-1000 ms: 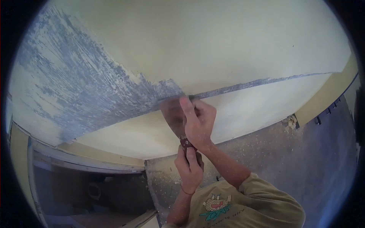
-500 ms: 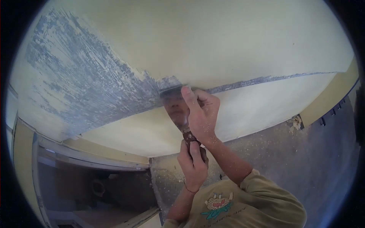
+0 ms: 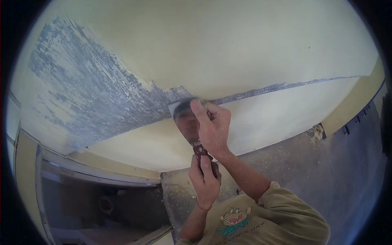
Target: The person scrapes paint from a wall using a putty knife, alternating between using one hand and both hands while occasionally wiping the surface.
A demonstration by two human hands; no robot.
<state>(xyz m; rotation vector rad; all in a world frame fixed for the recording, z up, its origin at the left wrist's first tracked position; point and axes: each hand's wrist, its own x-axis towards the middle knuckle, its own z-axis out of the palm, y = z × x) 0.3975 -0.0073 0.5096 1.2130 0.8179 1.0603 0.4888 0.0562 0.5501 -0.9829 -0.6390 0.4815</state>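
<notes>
A wide metal scraper [image 3: 185, 126] with a dark brown handle lies with its blade edge against the wall [image 3: 245, 45], near the border of the scraped grey patch [image 3: 102, 81]. My left hand [image 3: 205, 179] is wrapped round the handle from below. Higher up, my right hand [image 3: 214, 126] grips the blade's right side, its thumb on the shiny face. A reflection shows in the blade. From the blade a narrow grey strip [image 3: 277, 87] runs right between the cream paint above and the paler wall below.
Paint flakes are scattered on the grey floor [image 3: 277, 159]. A framed opening [image 3: 102, 171] with a dark interior is at the lower left. Beige trim [image 3: 355, 98] borders the wall at right, and a chipped spot [image 3: 318, 131] shows at its bottom corner.
Both hands and the scraper have shifted slightly left, and the blade edge sits a little lower in the view.
</notes>
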